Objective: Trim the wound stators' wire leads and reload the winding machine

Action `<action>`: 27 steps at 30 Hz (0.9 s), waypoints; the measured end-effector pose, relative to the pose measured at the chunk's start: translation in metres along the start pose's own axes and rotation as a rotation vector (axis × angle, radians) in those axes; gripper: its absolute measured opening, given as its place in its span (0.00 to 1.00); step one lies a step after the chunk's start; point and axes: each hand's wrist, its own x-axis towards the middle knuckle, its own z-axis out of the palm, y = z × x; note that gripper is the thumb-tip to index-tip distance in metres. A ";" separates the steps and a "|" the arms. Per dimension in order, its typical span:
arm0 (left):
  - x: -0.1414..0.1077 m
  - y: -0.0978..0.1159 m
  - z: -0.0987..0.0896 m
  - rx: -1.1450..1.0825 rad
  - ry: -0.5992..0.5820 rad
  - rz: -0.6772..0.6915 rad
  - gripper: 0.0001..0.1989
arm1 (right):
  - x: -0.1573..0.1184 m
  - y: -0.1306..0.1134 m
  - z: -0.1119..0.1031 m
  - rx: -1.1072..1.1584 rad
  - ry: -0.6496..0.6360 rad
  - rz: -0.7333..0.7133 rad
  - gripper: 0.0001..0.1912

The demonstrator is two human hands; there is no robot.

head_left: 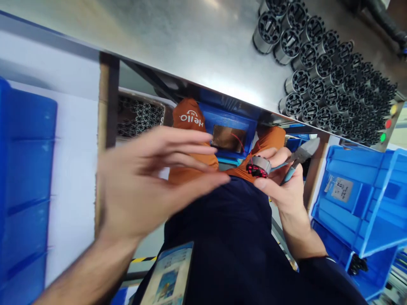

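Note:
My right hand (286, 182) grips a wound motor stator (261, 166) between thumb and fingers. The stator has a grey metal ring, a dark slotted end and red wire, with a loose red lead (238, 140) rising from it. Held in the same hand are cutting pliers (304, 153), their jaws pointing up and to the right and their handles blue. My left hand (159, 178) is open and slightly blurred, fingers stretched toward the stator but apart from it. Nothing shows between its fingers.
Rows of similar stator cores (300, 80) stand on the metal bench (190, 46). Blue bins (352, 195) are stacked at right, with another blue bin (28, 190) at left. Beneath the bench are a tray of metal parts (140, 116) and a blue box (229, 116) between my knees.

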 end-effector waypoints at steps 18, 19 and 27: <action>-0.003 0.007 0.049 -0.027 -0.299 0.100 0.17 | -0.008 0.000 -0.011 -0.125 -0.089 -0.045 0.21; -0.004 0.007 0.050 -0.012 -0.306 0.104 0.16 | -0.010 -0.001 -0.010 -0.126 -0.074 -0.033 0.17; -0.011 0.003 0.052 -0.186 -0.334 -0.002 0.18 | -0.014 -0.006 -0.002 0.006 -0.009 0.020 0.04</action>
